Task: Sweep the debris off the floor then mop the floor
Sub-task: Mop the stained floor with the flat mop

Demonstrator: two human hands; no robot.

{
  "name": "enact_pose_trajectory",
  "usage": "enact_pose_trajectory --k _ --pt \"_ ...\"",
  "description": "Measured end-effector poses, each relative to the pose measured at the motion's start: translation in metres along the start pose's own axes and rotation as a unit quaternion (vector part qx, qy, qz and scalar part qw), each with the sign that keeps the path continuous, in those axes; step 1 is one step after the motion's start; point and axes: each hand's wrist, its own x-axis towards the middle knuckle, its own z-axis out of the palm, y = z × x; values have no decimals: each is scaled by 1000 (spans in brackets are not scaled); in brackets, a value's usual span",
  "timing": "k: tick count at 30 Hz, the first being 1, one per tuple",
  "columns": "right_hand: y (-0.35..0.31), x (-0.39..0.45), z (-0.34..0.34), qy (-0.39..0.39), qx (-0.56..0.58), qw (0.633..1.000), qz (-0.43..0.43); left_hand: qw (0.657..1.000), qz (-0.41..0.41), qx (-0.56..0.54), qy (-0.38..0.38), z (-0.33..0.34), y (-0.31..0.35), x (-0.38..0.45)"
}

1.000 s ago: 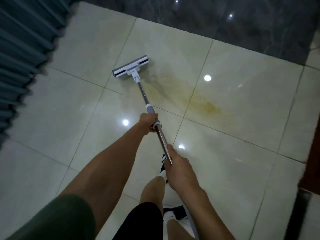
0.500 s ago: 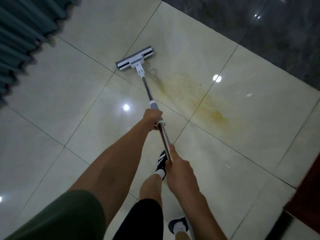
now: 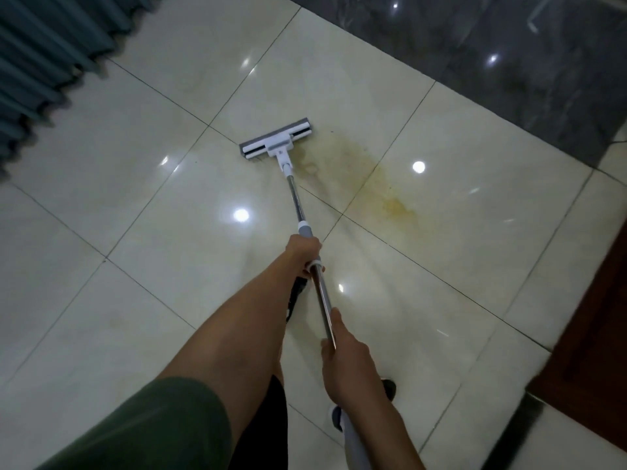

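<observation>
A flat mop with a white and grey head (image 3: 275, 140) lies on the glossy cream tile floor (image 3: 118, 205). Its metal pole (image 3: 297, 205) runs back toward me. My left hand (image 3: 303, 251) grips the pole just below the grey collar. My right hand (image 3: 351, 362) grips the pole lower down, nearer my body. A yellowish stain (image 3: 380, 188) spreads over the tiles to the right of the mop head, which sits at the stain's left end.
Blue-grey pleated curtains (image 3: 44, 59) hang at the upper left. A dark marble strip (image 3: 492, 59) borders the tiles at the top right. Dark brown wood (image 3: 597, 334) stands at the right edge. My black shoes (image 3: 389, 390) are on the tiles below my hands.
The mop head has slid along the floor to the left edge of the stain, and the view has shifted. Both hands keep the same grip on the pole.
</observation>
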Motion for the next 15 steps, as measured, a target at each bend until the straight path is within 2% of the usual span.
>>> enact_pose_trajectory --k 5,8,15 --pt "103 -57 -14 -9 21 999 26 999 -19 -1 -35 90 -64 -56" --pt "141 -84 -21 -14 35 999 33 999 -21 1 -41 127 -86 -84" --pt "146 -88 -34 -22 83 996 6 998 17 -28 -48 138 -102 -109"
